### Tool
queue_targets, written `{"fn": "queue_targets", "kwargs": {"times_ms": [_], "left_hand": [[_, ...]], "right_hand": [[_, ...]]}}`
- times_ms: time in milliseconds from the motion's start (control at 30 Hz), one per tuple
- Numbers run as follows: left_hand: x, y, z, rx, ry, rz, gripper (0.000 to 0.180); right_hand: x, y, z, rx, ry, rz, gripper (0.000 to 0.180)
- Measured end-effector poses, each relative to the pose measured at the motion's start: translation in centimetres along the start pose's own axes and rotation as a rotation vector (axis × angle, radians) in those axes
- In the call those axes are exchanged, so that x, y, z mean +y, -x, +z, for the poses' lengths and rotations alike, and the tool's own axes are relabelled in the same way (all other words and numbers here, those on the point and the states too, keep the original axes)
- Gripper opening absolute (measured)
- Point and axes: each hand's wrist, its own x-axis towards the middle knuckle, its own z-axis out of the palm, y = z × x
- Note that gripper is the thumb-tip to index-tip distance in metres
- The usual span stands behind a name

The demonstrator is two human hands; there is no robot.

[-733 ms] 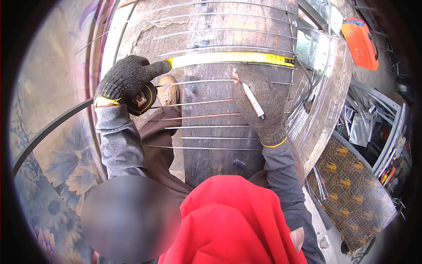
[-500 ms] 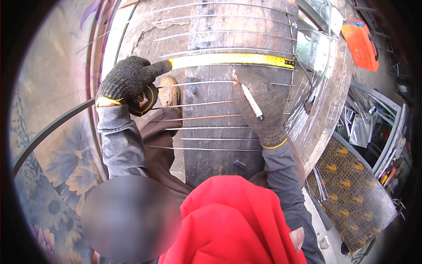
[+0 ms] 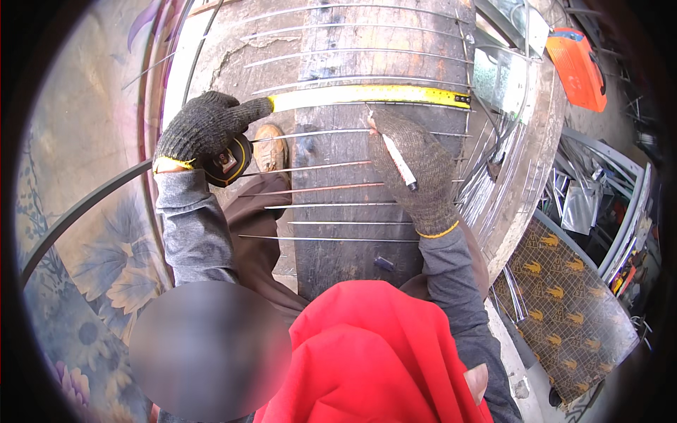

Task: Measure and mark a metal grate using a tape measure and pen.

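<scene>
Yellow tape-measure blade (image 3: 367,96) lies stretched across the dark wooden plank (image 3: 352,176), set square over the thin steel rods (image 3: 331,187) that run across the plank like rungs, so spacing can be read off against them. The left hand (image 3: 201,130), in a dark knit glove, is closed around the tape-measure case (image 3: 229,161) and points its forefinger along the blade to pin it flat. The right hand (image 3: 416,166), in a grey knit glove, pinches a white marker (image 3: 398,161) with its tip just below the blade, the palm resting on the rods to steady it. A brown shoe (image 3: 269,146) shows beside the case. Red cloth (image 3: 374,359) fills the lower view and hides the plank's near end. An orange machine (image 3: 578,67) sits well apart at upper right.
</scene>
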Motion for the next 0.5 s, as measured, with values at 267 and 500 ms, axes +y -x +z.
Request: {"fn": "queue_targets", "kwargs": {"times_ms": [267, 500], "left_hand": [[0.2, 0.1, -0.2, 0.007, -0.001, 0.004, 0.082], [0.3, 0.3, -0.4, -0.011, 0.042, -0.038, 0.081]], "right_hand": [[-0.1, -0.2, -0.2, 0.001, -0.062, -0.002, 0.031], [0.0, -0.2, -0.2, -0.018, -0.036, -0.001, 0.03]]}}
